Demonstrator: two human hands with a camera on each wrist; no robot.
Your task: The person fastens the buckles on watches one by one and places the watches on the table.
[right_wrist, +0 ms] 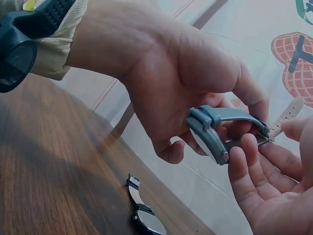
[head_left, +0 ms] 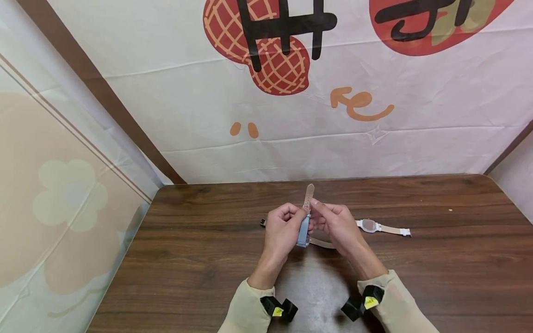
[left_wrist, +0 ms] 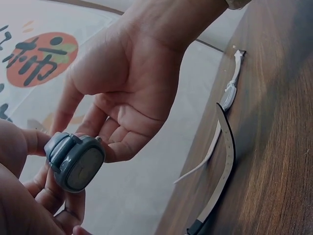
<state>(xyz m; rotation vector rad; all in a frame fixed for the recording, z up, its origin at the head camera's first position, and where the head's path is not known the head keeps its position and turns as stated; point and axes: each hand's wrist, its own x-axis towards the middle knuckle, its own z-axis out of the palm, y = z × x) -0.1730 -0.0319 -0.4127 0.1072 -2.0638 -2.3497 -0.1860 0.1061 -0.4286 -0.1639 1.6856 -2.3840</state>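
A blue-grey wristwatch (head_left: 303, 231) is held up between both hands, its strap bent into a loop. My left hand (head_left: 284, 230) grips it from the left, the thumb on the strap. From the other side my right hand (head_left: 339, 229) pinches the strap near its pale, holed end (head_left: 309, 194), which sticks up beyond the fingers. In the right wrist view, metal shows by the strap, partly covered by fingertips; how it is fastened I cannot tell. The watch's oval case (left_wrist: 84, 169) faces the left wrist camera.
A white watch (head_left: 368, 225) lies stretched out on the brown wooden table (head_left: 437, 277), right of the hands. Beneath the hands lies a dark watch (right_wrist: 149, 221), mostly hidden from the head view; its pale-lined strap (head_left: 322, 243) shows. A printed cloth (head_left: 291, 157) hangs behind.
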